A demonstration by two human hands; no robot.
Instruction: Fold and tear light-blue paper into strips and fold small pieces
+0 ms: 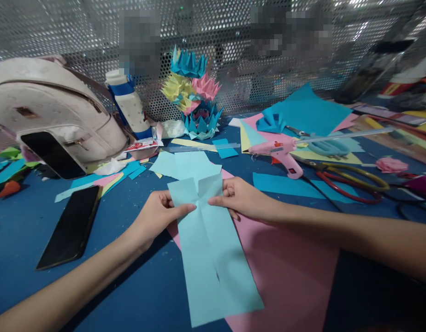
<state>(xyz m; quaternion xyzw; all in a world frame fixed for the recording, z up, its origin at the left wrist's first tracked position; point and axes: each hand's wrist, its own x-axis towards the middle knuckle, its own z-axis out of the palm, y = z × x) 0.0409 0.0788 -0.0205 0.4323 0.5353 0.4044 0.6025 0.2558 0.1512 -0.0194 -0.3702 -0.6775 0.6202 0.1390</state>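
A long light-blue paper strip, creased down its length, is held up at its far end by both hands. My left hand pinches its left edge, thumb on top and fingers behind. On the right edge, my right hand grips it the same way, thumb pointing inward. The strip's top edge is split in the middle, and a small dark slit shows lower on the crease. Beneath it lies a large pink sheet. More light-blue paper rests just beyond the hands.
Folded paper flowers stand at the back, beside a bottle and backpack. Two phones, one flat and one leaning, are at left. A pink glue gun and scissors lie at right.
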